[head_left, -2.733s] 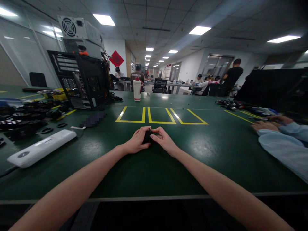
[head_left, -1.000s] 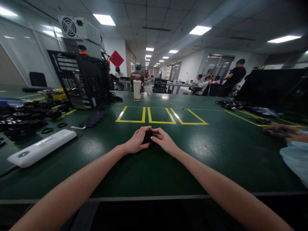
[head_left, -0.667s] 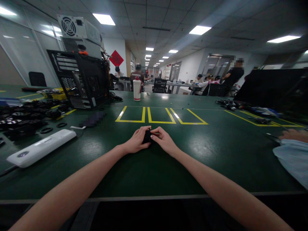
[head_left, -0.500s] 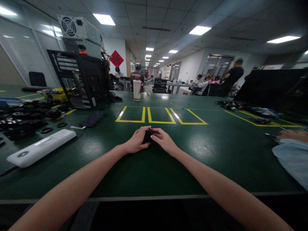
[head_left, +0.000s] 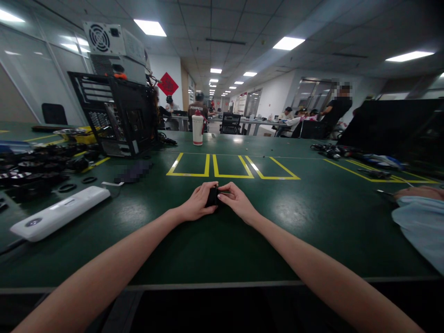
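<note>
A small black part (head_left: 212, 198), its exact kind not clear, stands on the green table (head_left: 222, 249) in front of me. My left hand (head_left: 197, 202) is closed around its left side, thumb low and fingers over the top. From the right, my right hand (head_left: 237, 202) pinches at the part's right face with thumb and forefinger close together. Whether a tiny piece sits between those fingertips is too small to tell. Much of the black part is covered by my left fingers.
To the left lie a white power strip (head_left: 62, 212), black rings (head_left: 67, 188) and a heap of black fans (head_left: 31, 171). Behind them stands an open computer case (head_left: 121, 115). A white cup (head_left: 197, 130) is farther back. A co-worker's sleeve (head_left: 421, 226) reaches in at right.
My left hand keeps its hold on the black part. My right fingers shift only slightly at its right face. The co-worker's hand at right has moved back toward the edge of view.
</note>
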`<control>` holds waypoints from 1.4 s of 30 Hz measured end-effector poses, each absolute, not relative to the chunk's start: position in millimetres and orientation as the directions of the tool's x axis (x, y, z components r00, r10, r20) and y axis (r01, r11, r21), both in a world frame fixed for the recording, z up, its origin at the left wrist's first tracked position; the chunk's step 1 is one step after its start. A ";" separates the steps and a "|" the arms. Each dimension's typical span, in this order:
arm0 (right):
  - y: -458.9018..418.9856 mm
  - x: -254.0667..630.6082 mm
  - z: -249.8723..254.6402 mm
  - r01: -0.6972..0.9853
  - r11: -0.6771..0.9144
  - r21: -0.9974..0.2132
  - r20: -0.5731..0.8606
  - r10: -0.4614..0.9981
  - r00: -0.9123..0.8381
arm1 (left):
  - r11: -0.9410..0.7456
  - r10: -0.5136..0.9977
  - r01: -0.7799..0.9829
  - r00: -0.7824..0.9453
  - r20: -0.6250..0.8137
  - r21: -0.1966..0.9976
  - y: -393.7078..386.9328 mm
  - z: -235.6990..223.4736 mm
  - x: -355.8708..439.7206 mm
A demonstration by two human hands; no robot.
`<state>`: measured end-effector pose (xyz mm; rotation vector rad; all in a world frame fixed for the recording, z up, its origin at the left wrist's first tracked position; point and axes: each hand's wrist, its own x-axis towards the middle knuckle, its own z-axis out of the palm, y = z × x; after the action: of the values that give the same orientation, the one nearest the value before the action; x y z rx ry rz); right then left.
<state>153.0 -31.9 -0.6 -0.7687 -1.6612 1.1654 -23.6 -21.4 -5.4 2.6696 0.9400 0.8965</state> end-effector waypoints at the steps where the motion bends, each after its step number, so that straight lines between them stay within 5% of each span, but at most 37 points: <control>1: -32.0 153.2 0.0 -0.005 0.363 -0.932 0.340 0.868 -0.362 | -0.784 0.620 0.516 0.618 0.483 0.346 -21.6 -5.2 -23.6; 42: -30.7 151.8 -2.6 0.051 0.454 -0.889 0.405 0.835 -0.374 | -0.790 0.612 0.509 0.616 0.495 0.342 -19.8 -6.8 -23.1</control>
<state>151.8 -30.7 -2.6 -0.7609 -1.7532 1.0322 -23.1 -19.8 -6.8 2.6709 0.9348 0.9136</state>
